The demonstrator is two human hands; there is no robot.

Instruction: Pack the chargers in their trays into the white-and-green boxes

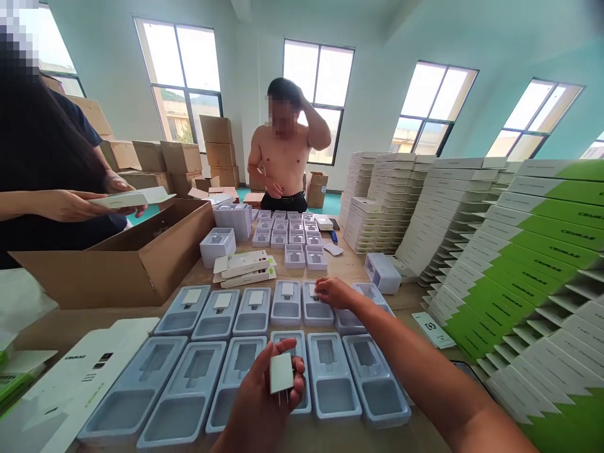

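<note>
My left hand (268, 396) is curled around a white plug-in charger (282, 374), its metal prongs pointing towards me, above the front row of trays. My right hand (336, 293) reaches to a tray (318, 313) in the row behind, its fingertips pinched at a white charger (312, 289) in the upper recess. To the left of it, trays in the same row hold white chargers, such as this charger (287, 289). The front-row trays, like the pale plastic tray (334, 396), show bare recesses. My right forearm partly covers the rightmost back tray (368, 290).
Tall stacks of white-and-green boxes (533, 251) stand on the right. An open carton (155, 251) is at the left, where a co-worker holds a flat white box (134, 197). Another person (283, 151) stands across the table behind more trays (295, 255). Flattened packaging (85, 377) lies front left.
</note>
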